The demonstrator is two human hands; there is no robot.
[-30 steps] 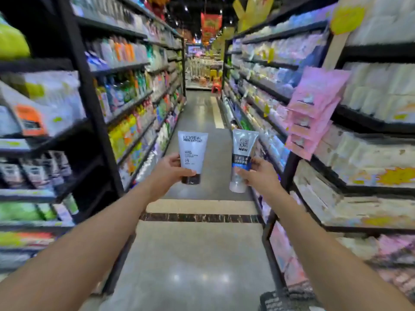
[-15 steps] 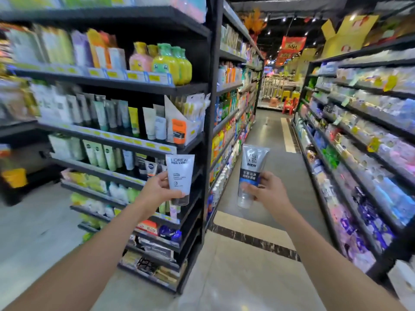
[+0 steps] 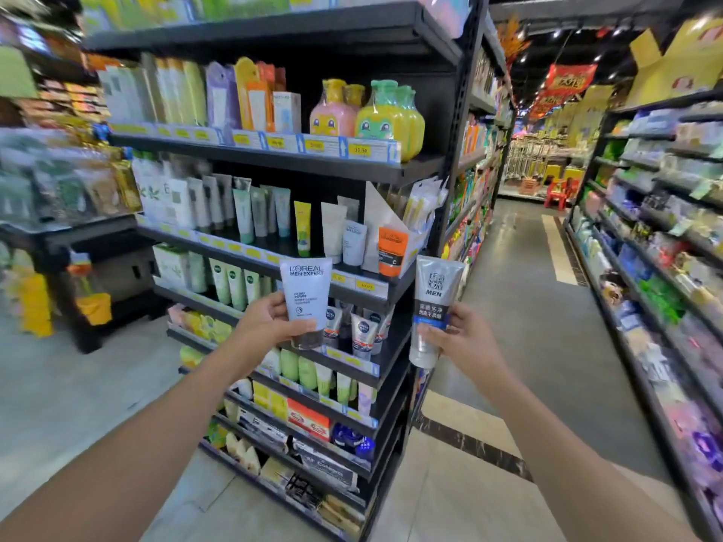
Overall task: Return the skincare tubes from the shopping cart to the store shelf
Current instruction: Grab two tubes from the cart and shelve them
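left hand [image 3: 270, 326] grips l'oreal tube [image 3: 306, 297] — right hand [image 3: 465, 342] grips men tube [image 3: 432, 303].

Saw left hand [image 3: 270, 326] covering L'Oreal tube [image 3: 306, 295] lower edge; shelf price tags [image 3: 360, 150] blurred, unreadable; my forearms cut off by bottom edge.

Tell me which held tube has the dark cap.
The L'Oreal Men Expert tube in the left hand: white body, dark cap at the bottom. The grey MEN tube in the right hand has a pale, translucent cap.
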